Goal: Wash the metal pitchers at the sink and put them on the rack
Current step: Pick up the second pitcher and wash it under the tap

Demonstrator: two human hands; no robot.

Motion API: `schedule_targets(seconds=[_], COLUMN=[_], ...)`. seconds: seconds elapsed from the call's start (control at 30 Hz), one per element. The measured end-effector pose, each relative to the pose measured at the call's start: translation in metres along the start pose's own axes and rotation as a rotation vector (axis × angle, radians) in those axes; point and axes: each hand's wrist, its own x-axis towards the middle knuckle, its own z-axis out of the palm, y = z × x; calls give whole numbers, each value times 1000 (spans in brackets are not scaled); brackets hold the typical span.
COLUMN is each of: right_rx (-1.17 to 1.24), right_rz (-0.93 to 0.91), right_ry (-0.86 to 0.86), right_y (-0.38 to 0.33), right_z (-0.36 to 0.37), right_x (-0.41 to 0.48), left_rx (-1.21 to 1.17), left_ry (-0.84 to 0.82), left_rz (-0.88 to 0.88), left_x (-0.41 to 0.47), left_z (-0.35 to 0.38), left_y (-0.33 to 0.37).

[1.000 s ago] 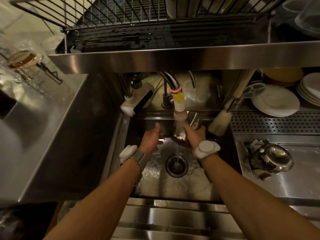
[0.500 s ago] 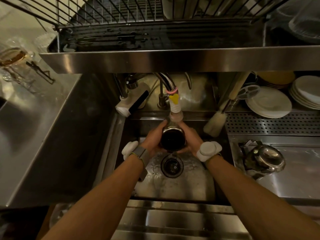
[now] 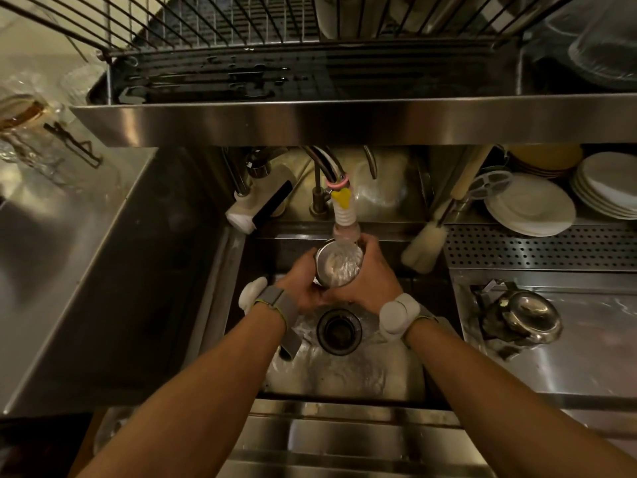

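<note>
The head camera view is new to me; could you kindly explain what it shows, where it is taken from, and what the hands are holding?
There is no machine here: a person wears a camera on the head, and it looks down along both forearms. The left hand and the right hand together grip a metal pitcher, mouth up, under the faucet nozzle; water froths inside it. Below lies the steel sink with its drain. On the counter to the right rests another shiny metal vessel, with stacked white plates behind it. The wire rack stands on the shelf above.
</note>
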Motion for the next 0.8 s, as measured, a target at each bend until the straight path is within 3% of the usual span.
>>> schedule_targets(seconds=[0.17,0.33,0.53,0.67,0.8], right_rx=[-51,-64,-52,-59,16], right_rz=[-46,-15,-19,-36,8], right_ry=[31,-28,37,-35,94], right_y=[1,9,2,2,4], right_z=[-2,-12,-5,-8,-22], right_x=[5,4,5,0,3], left_rx=[126,477,605,739,762], left_ry=[4,83,378,361,340], left_rz=[-19,-114,119,236,353], left_x=[-2,-3,-1,6,8], left_z=[2,-18,-46,-50,-48], left_y=[-2,-5,3,-3,-10])
